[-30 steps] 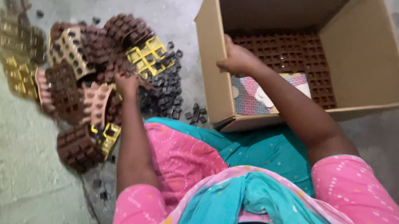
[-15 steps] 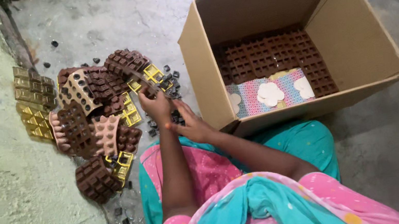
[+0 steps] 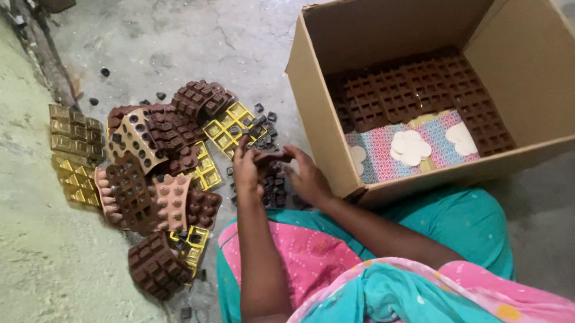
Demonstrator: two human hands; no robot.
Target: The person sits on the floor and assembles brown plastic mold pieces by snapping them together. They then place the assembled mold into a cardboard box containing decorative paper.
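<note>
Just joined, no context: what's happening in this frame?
A person sits on the concrete floor, holding a small brown tray between the left hand and right hand. To the person's left lies a pile of brown and gold trays above small loose dark pieces. On the right, an open cardboard box holds brown trays laid flat.

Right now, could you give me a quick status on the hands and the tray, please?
Left hand and right hand both grip a small brown mould tray. Pile of trays left, cardboard box right. Nothing between the hands.
</note>
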